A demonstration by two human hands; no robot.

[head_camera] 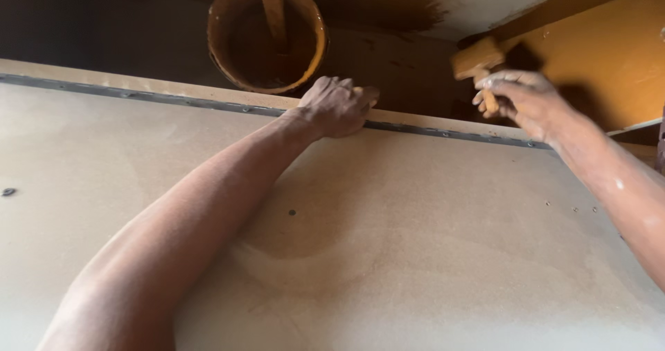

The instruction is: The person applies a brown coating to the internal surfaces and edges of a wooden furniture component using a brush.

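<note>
Head view: a large pale fibreboard panel (388, 254) is seen lying flat, with a long metal strip hinge (208, 106) screwed along its far edge. The left hand (338, 106) is curled over that far edge, fingers pressed together and hooked on the narrow strip beyond the hinge, so the panel is steadied there. The right hand (521, 100) is closed around the handle of a paint brush (476, 63), whose block-shaped head, loaded with ochre-brown stain, is held up just off the edge to the right; it is blurred, and whether the bristles touch anything cannot be told.

For the brushing to be done well, the panel edge would best be kept pinned by the left hand while the brush is drawn along the edge in long, even passes, with the load kept light so that stain is not dripped onto the bare face or smeared into the hinge knuckles and screw heads.

Beyond the edge a round bucket (267, 36) of brown stain is placed, with a wooden stirring stick (273, 8) standing in it. A stained orange board (603, 60) is leaned at the far right, and a partly coated pale board (478, 1) is seen above it. The left hand itself lies on the edge between brush and bucket.
</note>
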